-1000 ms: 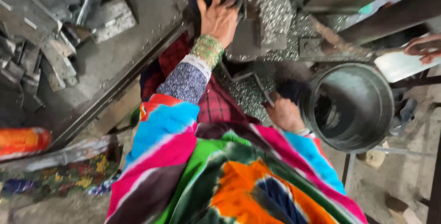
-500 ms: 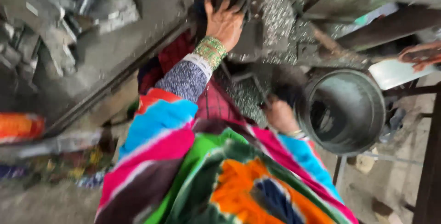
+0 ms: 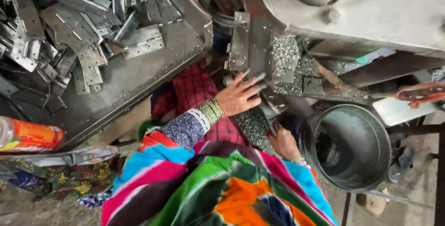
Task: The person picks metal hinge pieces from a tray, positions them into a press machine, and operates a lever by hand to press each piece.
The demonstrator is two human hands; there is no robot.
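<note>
You wear a bright tie-dyed shawl (image 3: 218, 189) in pink, turquoise, green and orange over a dark blue speckled sleeve (image 3: 185, 131) with a white lace cuff. Green-and-gold bangles (image 3: 212, 111) stack at your left wrist; a red checked garment (image 3: 197, 91) shows beneath.

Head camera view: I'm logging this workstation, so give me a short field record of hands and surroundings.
left hand: left hand, fingers spread, reaching to the grey machine
right hand: right hand, low beside the metal bucket; what it holds is unclear
wrist: green bangles
tray: tray at left bearing a pile of punched metal strips
other: orange can at left edge
</note>
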